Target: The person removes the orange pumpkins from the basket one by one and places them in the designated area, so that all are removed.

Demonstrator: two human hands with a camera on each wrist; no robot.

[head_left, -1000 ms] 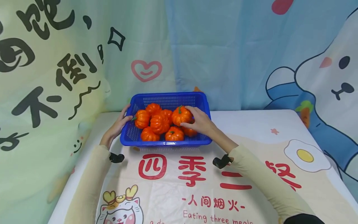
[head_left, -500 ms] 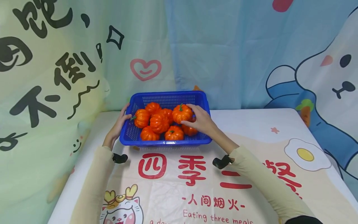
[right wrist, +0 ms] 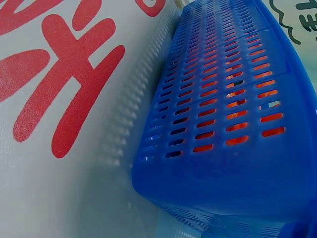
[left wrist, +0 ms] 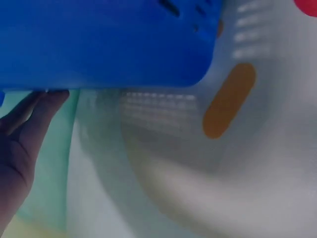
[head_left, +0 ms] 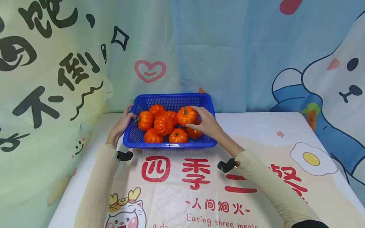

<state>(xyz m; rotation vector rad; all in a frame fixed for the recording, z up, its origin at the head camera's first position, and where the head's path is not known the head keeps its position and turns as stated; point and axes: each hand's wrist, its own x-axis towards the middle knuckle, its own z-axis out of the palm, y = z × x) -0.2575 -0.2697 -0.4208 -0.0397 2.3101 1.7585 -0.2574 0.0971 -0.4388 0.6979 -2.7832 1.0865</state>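
Note:
A blue plastic basket [head_left: 171, 145] stands at the back of the table, filled with several glossy orange pumpkins [head_left: 163, 125]. My right hand [head_left: 206, 124] reaches over its right side and grips one pumpkin [head_left: 186, 116] with a green stem, thumb in front and fingers behind. That pumpkin is at the top right of the pile. At the basket's left rim, my left hand [head_left: 121, 126] rests its fairly straight fingers against the edge; the left wrist view shows the fingertips [left wrist: 58, 96] touching it. The right wrist view shows the basket's slotted wall [right wrist: 213, 109], with my right hand out of sight.
A printed cloth [head_left: 196, 177] with red characters covers the white table [head_left: 245, 123]. Behind the basket hangs a light blue and green curtain [head_left: 211, 57] with cartoon drawings. Dark wrist cameras [head_left: 227, 165] sit on both arms.
My left forearm and wrist have shifted slightly to the right and away from me. My right hand stays on the same pumpkin, and the basket keeps nearly the same place.

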